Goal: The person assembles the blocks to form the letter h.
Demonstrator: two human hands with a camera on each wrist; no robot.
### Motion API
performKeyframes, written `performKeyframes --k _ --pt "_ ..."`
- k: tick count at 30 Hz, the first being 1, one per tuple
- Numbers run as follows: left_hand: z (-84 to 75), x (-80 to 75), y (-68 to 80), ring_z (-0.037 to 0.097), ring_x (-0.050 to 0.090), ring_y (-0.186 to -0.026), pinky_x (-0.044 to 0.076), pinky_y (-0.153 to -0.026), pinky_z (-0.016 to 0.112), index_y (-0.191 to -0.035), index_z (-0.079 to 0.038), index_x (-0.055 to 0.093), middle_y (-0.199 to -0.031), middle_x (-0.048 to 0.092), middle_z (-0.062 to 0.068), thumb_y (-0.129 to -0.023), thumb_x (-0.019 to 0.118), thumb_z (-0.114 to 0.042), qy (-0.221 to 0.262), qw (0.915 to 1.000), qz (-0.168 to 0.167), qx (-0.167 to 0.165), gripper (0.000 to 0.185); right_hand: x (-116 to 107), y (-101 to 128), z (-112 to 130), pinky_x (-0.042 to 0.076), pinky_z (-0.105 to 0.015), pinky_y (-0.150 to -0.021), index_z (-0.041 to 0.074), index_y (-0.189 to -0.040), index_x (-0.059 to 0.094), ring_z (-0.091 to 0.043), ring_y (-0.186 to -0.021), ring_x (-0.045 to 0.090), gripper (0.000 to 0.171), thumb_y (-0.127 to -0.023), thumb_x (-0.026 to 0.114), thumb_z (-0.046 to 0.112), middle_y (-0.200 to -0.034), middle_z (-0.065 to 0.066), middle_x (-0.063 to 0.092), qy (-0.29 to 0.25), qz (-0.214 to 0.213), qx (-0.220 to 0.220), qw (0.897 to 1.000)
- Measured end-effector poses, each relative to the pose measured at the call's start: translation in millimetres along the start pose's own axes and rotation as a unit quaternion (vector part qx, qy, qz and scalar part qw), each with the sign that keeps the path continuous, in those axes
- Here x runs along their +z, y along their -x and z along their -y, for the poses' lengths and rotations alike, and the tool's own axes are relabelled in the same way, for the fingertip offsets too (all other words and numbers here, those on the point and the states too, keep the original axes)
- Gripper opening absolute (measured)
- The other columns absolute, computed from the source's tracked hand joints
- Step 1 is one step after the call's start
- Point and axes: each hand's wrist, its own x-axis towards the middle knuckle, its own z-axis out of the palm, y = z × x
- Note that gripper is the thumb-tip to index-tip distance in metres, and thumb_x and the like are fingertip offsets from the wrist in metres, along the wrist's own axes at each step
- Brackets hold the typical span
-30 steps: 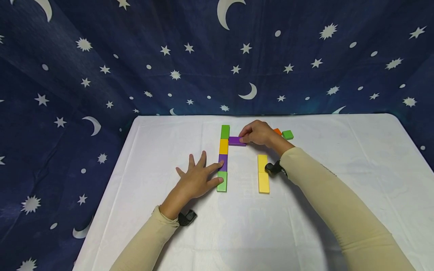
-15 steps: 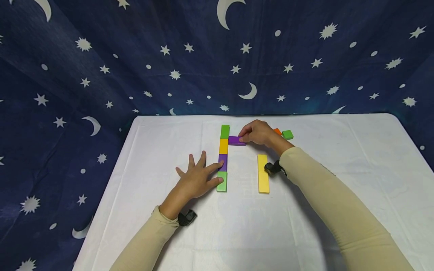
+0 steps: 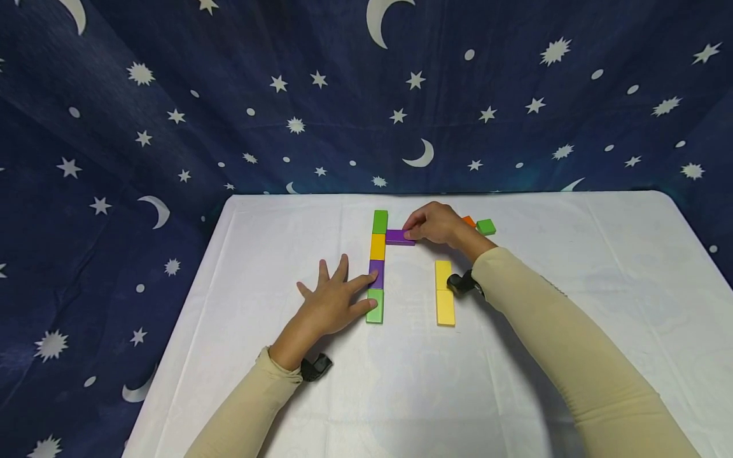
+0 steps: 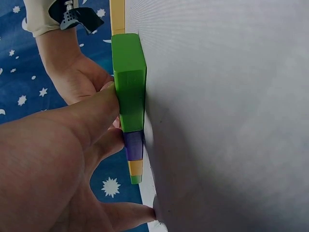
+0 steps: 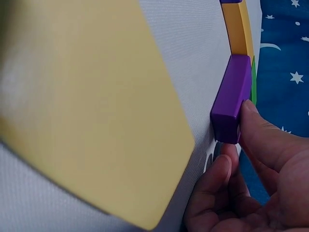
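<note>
Between the left hand (image 3: 329, 308) and the right hand (image 3: 436, 224), a column (image 3: 378, 254) of four blocks lies end to end on the white-covered table (image 3: 258, 254). From the far end: green block (image 3: 380, 222), yellow-orange block (image 3: 378, 247), violet block (image 3: 377, 265), light green block (image 3: 375, 315). The left hand is spread, its index fingertip on the violet block and its thumb on the light green one. The right hand pinches the free end of a purple bar (image 3: 396, 236), whose other end meets the column's side near the green and yellow-orange joint. Nearer the person than the right hand, beside its wrist, two yellow blocks (image 3: 444, 292) lie end to end; right of that hand, an orange piece (image 3: 469, 221), partly hidden, and a small green piece (image 3: 486, 227).

The step in hand appears to be seating the bar crosswise against the column. The next move probably calls for squaring that joint while the left hand braces the column, then loosening the pinch without dragging the bar.

Compared with the head view a second earlier, almost nothing differs: both hands keep their places, and any nudge of the bar is too slight to tell.
</note>
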Motion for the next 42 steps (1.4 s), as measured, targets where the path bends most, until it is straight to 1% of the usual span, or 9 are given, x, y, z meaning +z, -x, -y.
performKeyframes --k 6,10,15,19,22,26,30,36,42 --pt "0.8 0.6 -0.6 0.060 0.003 -0.152 0.007 -0.099 0.093 -0.152 -0.046 0.044 -0.171 0.014 0.019 -0.095 0.059 -0.063 0.001 1.0000 0.000 0.000 0.062 -0.7 -0.1 -0.1 0.043 -0.034 -0.083 0.013 -0.107 0.080 -0.024 -0.095 0.054 0.018 -0.092 0.077 0.022 -0.089 -0.004 0.067 0.001 0.000 -0.004 1.000" --pt "0.9 0.8 -0.9 0.060 0.003 -0.152 0.007 -0.098 0.093 -0.152 -0.047 0.044 -0.171 0.014 0.019 -0.094 0.060 -0.064 0.001 1.0000 0.000 0.000 0.062 -1.3 -0.3 -1.0 0.045 -0.035 -0.086 0.014 -0.110 0.079 -0.024 -0.099 0.055 0.020 -0.092 0.077 0.023 -0.098 -0.005 0.070 -0.005 -0.001 -0.001 1.000" --pt "0.6 0.4 -1.0 0.060 0.002 -0.152 0.007 -0.099 0.093 -0.152 -0.047 0.043 -0.171 0.013 0.019 -0.094 0.059 -0.064 0.002 1.0000 0.002 -0.001 0.062 -5.4 1.7 -3.0 0.049 -0.032 -0.086 0.012 -0.121 0.075 -0.024 -0.099 0.057 0.029 -0.094 0.075 0.023 -0.113 -0.007 0.070 -0.058 -0.002 -0.005 0.998" --pt "0.2 0.4 -1.1 0.059 0.002 -0.152 0.006 -0.099 0.092 -0.152 -0.047 0.043 -0.171 0.013 0.019 -0.094 0.060 -0.064 0.003 1.0000 0.004 -0.002 0.062 -12.6 6.8 -5.2 0.055 -0.031 -0.082 0.013 -0.129 0.070 -0.026 -0.095 0.060 0.034 -0.097 0.073 0.025 -0.114 -0.009 0.069 -0.098 -0.008 -0.012 0.995" --pt "0.0 0.6 -0.9 0.059 0.001 -0.152 0.006 -0.099 0.093 -0.152 -0.047 0.043 -0.171 0.013 0.019 -0.094 0.060 -0.064 0.004 1.0000 0.004 -0.001 0.062 -22.3 12.2 -9.3 0.057 -0.034 -0.076 0.015 -0.130 0.070 -0.030 -0.092 0.062 0.036 -0.097 0.072 0.029 -0.114 -0.011 0.068 -0.110 -0.034 -0.005 0.993" --pt "0.8 1.0 -0.3 0.059 0.001 -0.152 0.006 -0.099 0.093 -0.152 -0.047 0.043 -0.171 0.013 0.019 -0.094 0.059 -0.064 0.003 1.0000 0.004 0.000 0.062 -37.5 19.4 -19.1 0.054 -0.034 -0.075 0.016 -0.129 0.070 -0.030 -0.097 0.059 0.038 -0.097 0.071 0.037 -0.118 -0.012 0.067 -0.064 -0.090 -0.004 0.994" --pt "1.1 0.9 -0.1 0.059 0.001 -0.152 0.006 -0.099 0.092 -0.152 -0.047 0.043 -0.171 0.012 0.019 -0.095 0.059 -0.063 0.002 1.0000 0.005 -0.001 0.062 -49.6 23.6 -32.7 0.051 -0.037 -0.083 0.015 -0.127 0.072 -0.029 -0.108 0.055 0.038 -0.098 0.069 0.039 -0.121 -0.012 0.067 0.029 -0.122 -0.014 0.992" --pt "0.8 0.5 -0.1 0.058 0.001 -0.152 0.006 -0.099 0.092 -0.152 -0.047 0.044 -0.171 0.013 0.018 -0.095 0.059 -0.063 0.005 1.0000 0.004 -0.001 0.062 -56.8 24.4 -52.5 0.048 -0.047 -0.089 0.013 -0.125 0.074 -0.033 -0.108 0.053 0.035 -0.095 0.073 0.031 -0.123 -0.017 0.066 0.117 -0.107 -0.039 0.987" --pt "0.9 1.0 0.2 0.059 0.003 -0.153 0.006 -0.099 0.093 -0.152 -0.047 0.045 -0.171 0.014 0.019 -0.096 0.059 -0.061 0.005 1.0000 0.001 0.002 0.060 -55.8 21.7 -64.6 0.044 -0.053 -0.101 0.009 -0.125 0.074 -0.037 -0.115 0.056 0.035 -0.093 0.075 0.022 -0.127 -0.021 0.066 0.146 -0.094 -0.071 0.982"
